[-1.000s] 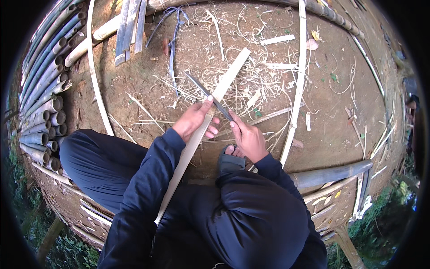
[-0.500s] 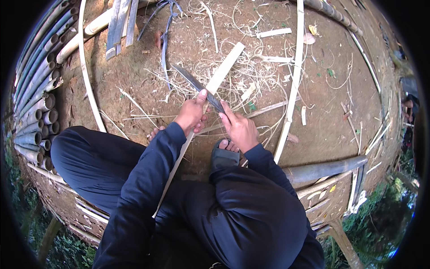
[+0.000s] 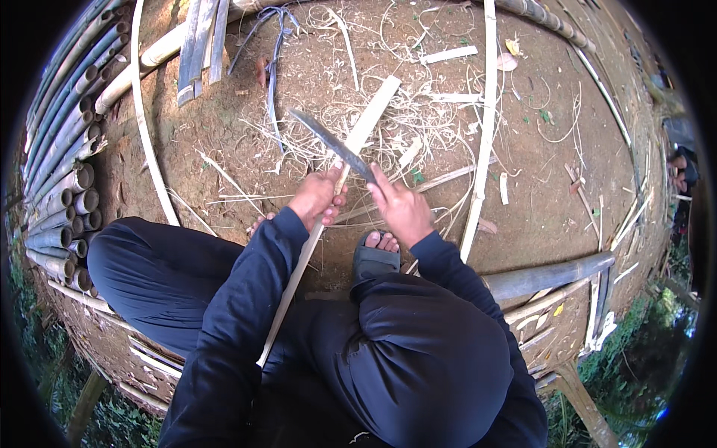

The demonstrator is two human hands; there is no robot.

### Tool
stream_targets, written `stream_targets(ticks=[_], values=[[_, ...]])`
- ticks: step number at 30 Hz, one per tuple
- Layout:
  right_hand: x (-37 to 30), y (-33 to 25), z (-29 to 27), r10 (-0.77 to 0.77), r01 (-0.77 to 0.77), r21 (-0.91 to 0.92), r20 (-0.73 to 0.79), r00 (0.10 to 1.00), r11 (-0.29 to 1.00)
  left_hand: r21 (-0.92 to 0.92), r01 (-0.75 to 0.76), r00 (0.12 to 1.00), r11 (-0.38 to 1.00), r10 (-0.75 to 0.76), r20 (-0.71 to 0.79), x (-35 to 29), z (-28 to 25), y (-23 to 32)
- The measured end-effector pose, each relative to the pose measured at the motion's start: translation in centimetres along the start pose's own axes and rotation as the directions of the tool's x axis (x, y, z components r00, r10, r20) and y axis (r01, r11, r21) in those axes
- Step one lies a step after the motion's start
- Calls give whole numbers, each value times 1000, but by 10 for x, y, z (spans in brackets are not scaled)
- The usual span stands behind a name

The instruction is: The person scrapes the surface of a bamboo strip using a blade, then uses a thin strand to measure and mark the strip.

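Note:
My left hand (image 3: 317, 198) is closed round a long pale bamboo strip (image 3: 371, 116). The strip's broad end points up and away over the ground, and its narrow tail runs back along my left forearm to my lap. In my right hand (image 3: 403, 207) is a dark-bladed knife (image 3: 328, 140), gripped with the index finger stretched along it. The blade lies across the strip just beyond my left hand, its tip pointing to the upper left. My right palm hides the knife's handle.
Thin curled bamboo shavings (image 3: 426, 123) litter the dirt beyond my hands. Cut bamboo poles (image 3: 63, 201) are stacked at the left. Long split strips (image 3: 484, 149) lie on both sides. A dark bamboo pole (image 3: 549, 276) rests at the right, near my sandalled foot (image 3: 376, 257).
The knife blade has turned, showing more of its flat side, and its handle end has shifted slightly up. The strip has rolled a little in my left hand, which still grips it.

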State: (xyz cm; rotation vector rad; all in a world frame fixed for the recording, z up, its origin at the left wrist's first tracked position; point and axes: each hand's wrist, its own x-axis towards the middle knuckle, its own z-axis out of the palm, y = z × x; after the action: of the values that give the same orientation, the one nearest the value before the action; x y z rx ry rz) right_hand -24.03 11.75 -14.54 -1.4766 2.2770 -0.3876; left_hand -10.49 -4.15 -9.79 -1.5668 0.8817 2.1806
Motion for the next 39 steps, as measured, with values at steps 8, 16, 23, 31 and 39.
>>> stream_targets(ticks=[8,16,23,31,39], values=[[73,31,-9,128,-127,9,-112,985,992,17,15,1000,1000,-16,13,7,5,-1],[32,66,7,155,-152,55,-69,985,987,15,20,1000,1000,-21,16,5,4,0],[109,59,1,250,-247,45,-88,964,968,30,10,1000,1000,-11,16,5,3,-1],[57,46,5,134,-133,49,-24,991,990,20,39,999,999,-38,-12,1,-3,-2],[112,78,20,366,-360,84,-73,928,929,74,12,1000,997,-13,9,4,9,1]])
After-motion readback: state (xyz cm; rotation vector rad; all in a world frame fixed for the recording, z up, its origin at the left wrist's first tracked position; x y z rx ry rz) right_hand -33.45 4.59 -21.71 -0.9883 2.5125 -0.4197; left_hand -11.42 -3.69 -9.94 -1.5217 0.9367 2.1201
